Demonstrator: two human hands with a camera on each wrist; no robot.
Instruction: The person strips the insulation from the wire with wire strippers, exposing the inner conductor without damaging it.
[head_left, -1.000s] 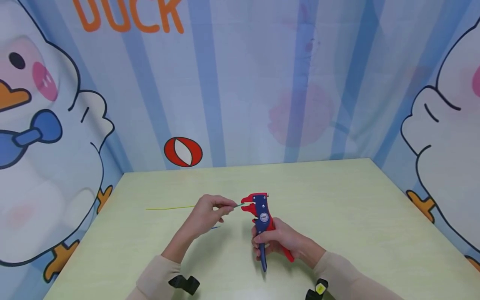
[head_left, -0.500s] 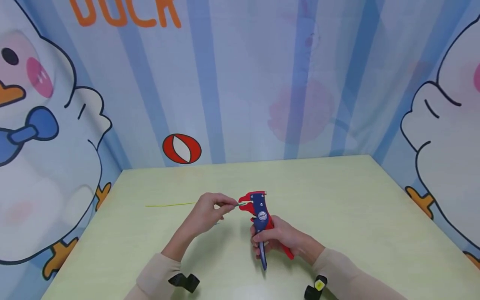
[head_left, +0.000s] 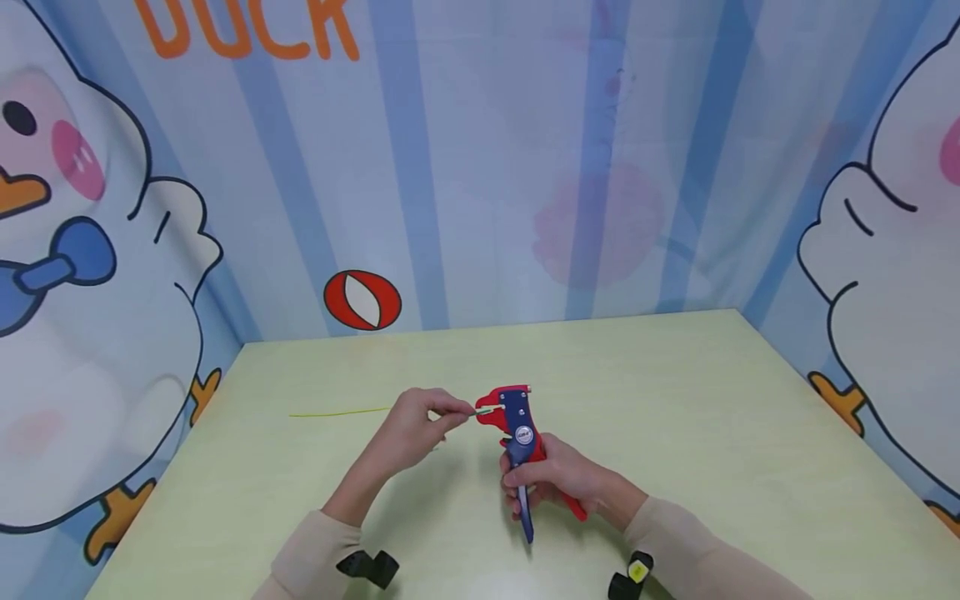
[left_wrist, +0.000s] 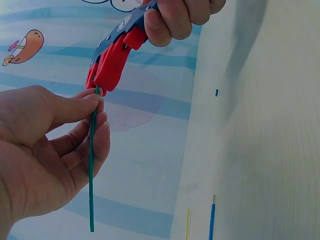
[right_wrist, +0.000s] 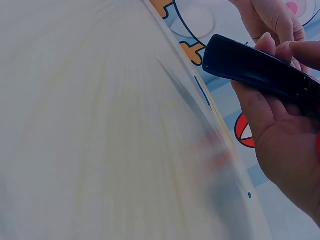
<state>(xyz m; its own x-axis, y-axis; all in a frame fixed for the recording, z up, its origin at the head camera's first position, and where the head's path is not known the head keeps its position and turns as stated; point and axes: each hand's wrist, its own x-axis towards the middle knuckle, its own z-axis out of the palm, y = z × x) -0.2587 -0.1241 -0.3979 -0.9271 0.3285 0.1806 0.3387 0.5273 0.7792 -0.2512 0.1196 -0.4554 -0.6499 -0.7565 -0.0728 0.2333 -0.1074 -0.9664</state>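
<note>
My left hand (head_left: 416, 429) pinches a green wire (left_wrist: 92, 165) between thumb and forefinger, with its long end hanging below the fingers in the left wrist view. The wire's other end sits between the red jaws of a blue and red wire stripper (head_left: 519, 421), which have come together around it. My right hand (head_left: 558, 475) grips the stripper's handles, the tool held upright above the table. In the right wrist view, the dark blue handle (head_left: 524, 500) lies across the fingers. The wire's tip inside the jaws is hard to make out.
On the table (head_left: 637, 400) lies a yellow wire (head_left: 337, 412), left of my left hand. A blue wire (left_wrist: 211, 222) with a bare metal end lies beside it in the left wrist view. A tiny blue piece (left_wrist: 216, 92) rests farther along. A printed curtain (head_left: 495, 167) stands behind.
The stripper's red jaws, apart one second ago, have come together around the green wire's end. Both hands stay almost in the same place.
</note>
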